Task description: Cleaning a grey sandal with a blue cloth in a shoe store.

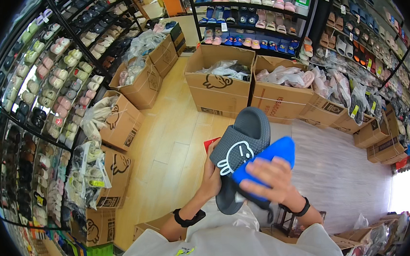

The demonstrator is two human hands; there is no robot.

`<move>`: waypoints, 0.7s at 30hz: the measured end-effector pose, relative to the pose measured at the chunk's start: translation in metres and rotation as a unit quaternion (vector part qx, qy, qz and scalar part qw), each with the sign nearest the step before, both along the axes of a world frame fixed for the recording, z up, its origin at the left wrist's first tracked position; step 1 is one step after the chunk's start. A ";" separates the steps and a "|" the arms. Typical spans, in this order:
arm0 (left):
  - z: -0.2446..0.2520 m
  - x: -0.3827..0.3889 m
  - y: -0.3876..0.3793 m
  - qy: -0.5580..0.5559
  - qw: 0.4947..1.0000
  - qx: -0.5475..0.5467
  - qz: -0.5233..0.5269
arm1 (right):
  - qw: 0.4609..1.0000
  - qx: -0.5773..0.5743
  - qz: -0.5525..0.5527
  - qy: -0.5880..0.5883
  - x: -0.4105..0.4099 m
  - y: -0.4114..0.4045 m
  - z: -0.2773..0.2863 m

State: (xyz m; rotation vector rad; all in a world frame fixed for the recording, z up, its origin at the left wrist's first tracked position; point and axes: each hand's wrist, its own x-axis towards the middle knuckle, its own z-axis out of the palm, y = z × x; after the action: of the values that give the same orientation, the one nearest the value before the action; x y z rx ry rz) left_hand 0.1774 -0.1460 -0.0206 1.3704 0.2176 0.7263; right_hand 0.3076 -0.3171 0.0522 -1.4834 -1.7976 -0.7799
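Note:
My left hand [212, 170] grips the side of a dark grey slide sandal [240, 143], whose textured strap bears a white cartoon rabbit outline. A second dark sole [230, 198] shows below it, close to my shirt. A small red piece [211, 144] shows beside my left fingers. My right hand [268, 180], slightly blurred, lies on a bright blue pad or cloth [281, 151] that overlaps the lower right of the sandal's strap. Its palm side is hidden, so how firmly it holds the blue thing is unclear. Near my right wrist hangs a dark loop [269, 215].
Cardboard boxes [220, 94] with bagged footwear stand ahead, and more boxes [121, 123] line the left. Shelves of clogs [53, 82] rise at the left, others [251, 27] at the back and right. A dark stool or chair frame [284, 222] is by my right forearm.

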 end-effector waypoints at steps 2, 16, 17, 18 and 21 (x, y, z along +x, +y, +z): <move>0.001 -0.007 -0.005 0.026 1.000 0.013 0.009 | 0.994 0.010 -0.053 0.091 0.002 0.001 0.012; -0.060 -0.057 0.008 -0.030 0.996 -0.078 0.044 | 0.999 -0.003 0.038 -0.021 -0.039 0.004 0.022; -0.043 -0.053 0.004 -0.007 0.997 -0.061 0.055 | 1.000 0.020 0.005 0.016 -0.036 0.008 0.022; -0.011 -0.046 -0.002 0.016 0.997 -0.044 0.064 | 0.997 0.025 -0.010 0.077 -0.037 0.011 0.029; 0.000 -0.054 0.000 0.019 0.997 -0.052 0.048 | 0.999 0.034 0.005 0.032 -0.047 0.020 0.011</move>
State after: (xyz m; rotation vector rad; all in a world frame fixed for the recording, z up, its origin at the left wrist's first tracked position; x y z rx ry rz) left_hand 0.1238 -0.1460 -0.0207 1.2815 0.3493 0.7594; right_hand 0.2607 -0.2971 0.0630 -1.4376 -1.7139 -0.7724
